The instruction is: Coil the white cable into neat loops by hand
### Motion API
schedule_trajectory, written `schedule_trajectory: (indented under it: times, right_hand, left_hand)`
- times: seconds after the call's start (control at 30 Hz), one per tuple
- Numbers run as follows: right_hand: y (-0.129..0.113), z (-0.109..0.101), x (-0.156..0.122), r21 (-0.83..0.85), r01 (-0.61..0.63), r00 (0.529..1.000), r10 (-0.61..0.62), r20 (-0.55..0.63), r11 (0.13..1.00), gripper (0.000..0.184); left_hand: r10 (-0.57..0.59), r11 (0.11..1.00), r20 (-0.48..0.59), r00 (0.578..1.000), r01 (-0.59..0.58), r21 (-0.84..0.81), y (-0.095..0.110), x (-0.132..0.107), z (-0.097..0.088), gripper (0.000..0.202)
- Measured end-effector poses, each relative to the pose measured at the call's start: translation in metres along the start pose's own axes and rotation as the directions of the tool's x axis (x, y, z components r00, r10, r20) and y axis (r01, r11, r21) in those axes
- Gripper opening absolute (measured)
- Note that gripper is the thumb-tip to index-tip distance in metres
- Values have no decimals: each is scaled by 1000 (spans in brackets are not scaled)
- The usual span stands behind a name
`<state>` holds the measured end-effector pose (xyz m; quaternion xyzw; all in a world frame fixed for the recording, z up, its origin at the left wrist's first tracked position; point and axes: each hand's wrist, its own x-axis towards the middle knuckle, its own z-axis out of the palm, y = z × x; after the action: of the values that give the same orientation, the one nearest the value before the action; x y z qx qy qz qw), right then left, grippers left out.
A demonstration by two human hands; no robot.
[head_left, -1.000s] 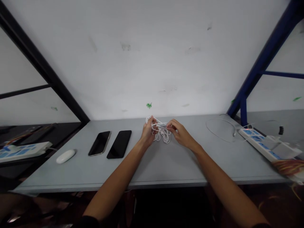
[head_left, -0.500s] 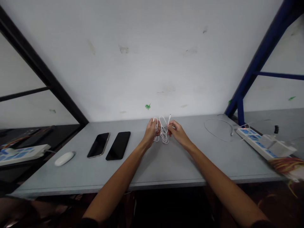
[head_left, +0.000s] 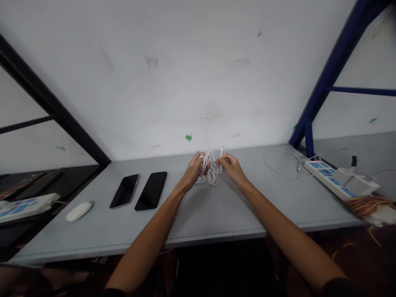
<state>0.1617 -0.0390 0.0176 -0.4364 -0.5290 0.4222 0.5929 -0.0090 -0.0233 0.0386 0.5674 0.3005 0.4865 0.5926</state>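
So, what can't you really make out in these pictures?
All from the head view:
The middle of the white cable bundle: hidden by the left hand and right hand.
The small plug tip above the bundle: too small to tell its type.
The white power strip on the right: its plugs are too small to tell apart.
The multicoloured item at right: blurred and cut off by the edge.
The far-left power strip: cut off by the edge.

The cable (head_left: 210,173) is white, the power strip (head_left: 337,177) white with blue panels.
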Motion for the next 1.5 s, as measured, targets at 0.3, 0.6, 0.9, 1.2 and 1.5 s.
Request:
schedule_trajectory:
  times: [0.3,0.6,0.9,1.2,1.5]
  right_hand:
    - [-2,4,-1,194,-72,994,56,89,978,33]
    - [-5,3,-3,361,-17,997,-12,78,932,38]
    - [-3,1,0,379,20,998,5,-65,925,43]
    - [-9,7,-8,265,150,984,-169,51,953,39]
    - [-12,11,-10,398,-2,989,-57,136,918,42]
  left_hand:
    - [88,991,-42,995,-83,103,1,1,1,32]
    - [33,995,-328,944,-63,-83,-14,8,-6,35]
    - [6,967,-164,986,-48,-250,-11,5,-6,31]
    - [299,953,-43,953,-296,61,-4,0,-1,36]
    - [119,974,-188,975,-152,-171,-16,2,9,38]
